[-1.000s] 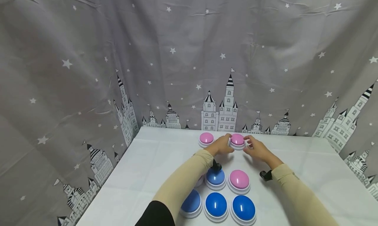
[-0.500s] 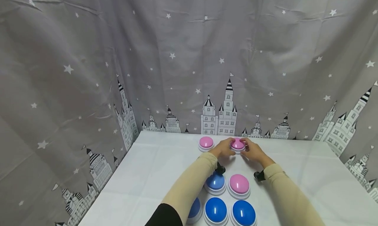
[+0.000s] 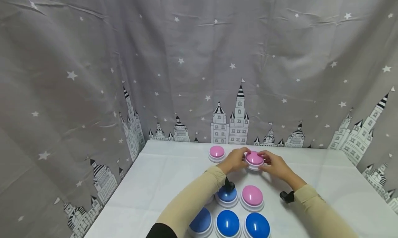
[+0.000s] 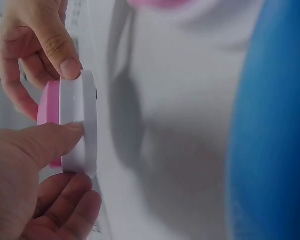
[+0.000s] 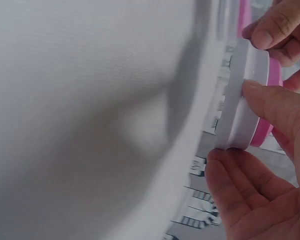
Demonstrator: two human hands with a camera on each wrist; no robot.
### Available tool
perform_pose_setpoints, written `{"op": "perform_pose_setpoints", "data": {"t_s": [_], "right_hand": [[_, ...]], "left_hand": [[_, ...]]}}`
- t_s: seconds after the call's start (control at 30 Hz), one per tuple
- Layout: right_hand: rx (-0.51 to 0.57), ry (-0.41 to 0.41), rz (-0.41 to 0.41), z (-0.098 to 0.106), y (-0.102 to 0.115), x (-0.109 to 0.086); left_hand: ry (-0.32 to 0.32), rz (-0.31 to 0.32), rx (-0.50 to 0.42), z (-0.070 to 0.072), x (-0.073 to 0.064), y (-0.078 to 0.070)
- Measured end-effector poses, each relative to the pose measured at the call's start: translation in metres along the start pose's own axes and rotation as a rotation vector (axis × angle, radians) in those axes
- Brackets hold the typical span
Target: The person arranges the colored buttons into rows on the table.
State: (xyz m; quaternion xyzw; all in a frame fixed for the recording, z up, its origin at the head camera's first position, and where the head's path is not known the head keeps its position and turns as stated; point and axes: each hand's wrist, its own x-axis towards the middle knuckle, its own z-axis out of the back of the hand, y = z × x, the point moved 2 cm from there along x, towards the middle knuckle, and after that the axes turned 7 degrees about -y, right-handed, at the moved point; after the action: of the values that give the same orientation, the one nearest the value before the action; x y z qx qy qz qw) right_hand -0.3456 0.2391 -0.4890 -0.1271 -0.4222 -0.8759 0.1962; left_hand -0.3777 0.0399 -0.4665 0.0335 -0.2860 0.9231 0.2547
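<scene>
Both hands hold one round push button with a pink dome and white base. My left hand grips its left side, my right hand its right side. In the left wrist view the white base is raised, its shadow on the table apart from it; a thumb presses the rim and fingers curl below. The right wrist view shows the right thumb on the base and fingertips at its lower edge. A second pink button stands to the left, near the table's back edge.
Closer in, a pink button stands beside a blue button, partly behind the left wrist. Several blue buttons form the front row, among them one in the middle. The white table ends at a grey castle-print curtain.
Both hands first closed in around the far-right pink button. Since then they have lifted it off the table and brought it slightly right and nearer.
</scene>
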Motion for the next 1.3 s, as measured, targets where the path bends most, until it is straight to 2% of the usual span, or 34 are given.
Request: {"op": "perform_pose_setpoints", "data": {"t_s": [0.13,0.23,0.37,0.53,0.7,0.77,0.9,1.13,1.3], "right_hand": [[-0.035,-0.014,0.05,0.015,0.015,-0.016],[-0.073,-0.026,0.064,0.028,0.028,-0.034],[-0.101,-0.046,0.095,0.042,0.042,-0.063],[-0.117,-0.058,0.095,0.048,0.052,-0.098],[-0.109,-0.111,0.136,0.048,0.057,-0.129],[-0.103,-0.093,0.133,0.049,0.057,-0.141],[-0.075,0.02,0.066,0.052,0.056,-0.161],[-0.037,0.166,-0.084,0.05,0.049,-0.181],[-0.017,0.203,-0.061,0.046,0.042,-0.193]], "left_hand": [[-0.009,-0.112,-0.007,0.011,-0.014,-0.016],[-0.003,-0.165,0.02,0.016,-0.027,-0.033],[0.014,-0.176,0.106,0.013,-0.05,-0.057],[0.011,-0.171,0.194,0.005,-0.08,-0.079],[-0.014,-0.252,0.256,-0.005,-0.106,-0.094],[-0.021,-0.294,0.272,-0.01,-0.116,-0.099],[-0.031,-0.34,0.301,-0.018,-0.133,-0.108],[-0.006,-0.4,0.345,-0.03,-0.151,-0.117],[0.055,-0.405,0.348,-0.04,-0.157,-0.116]]}}
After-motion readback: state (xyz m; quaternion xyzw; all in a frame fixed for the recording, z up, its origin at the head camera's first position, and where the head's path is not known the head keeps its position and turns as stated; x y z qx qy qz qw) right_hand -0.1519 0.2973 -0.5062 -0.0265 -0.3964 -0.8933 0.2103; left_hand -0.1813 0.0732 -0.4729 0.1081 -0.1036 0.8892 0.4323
